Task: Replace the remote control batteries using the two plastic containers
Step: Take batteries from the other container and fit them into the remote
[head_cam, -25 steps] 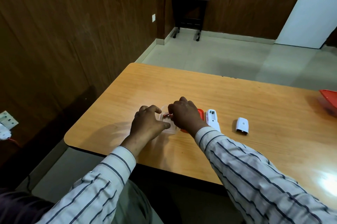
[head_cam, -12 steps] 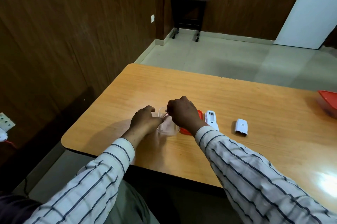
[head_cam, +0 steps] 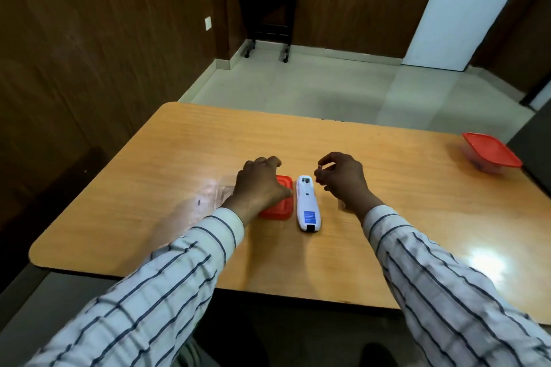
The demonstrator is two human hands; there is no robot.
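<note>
Red lid (head_cam: 281,202): thin plastic, loose on the wooden table (head_cam: 185,157), half under the left hand (head_cam: 259,184), whose spread fingers rest on it without clasping.
Clear container (head_cam: 224,192): at the left hand's 9 o'clock, open, light, likely to skid.
Remote (head_cam: 307,205): white, face down, compartment bared, at the lid's 3 o'clock.
Right hand (head_cam: 343,178): fingertips pinched on something small, seemingly a battery; too small to confirm.
Handling: batteries are slick and rollable; pinch mid-barrel.
Second container (head_cam: 489,154): lidded, 2 o'clock, well apart.
</note>
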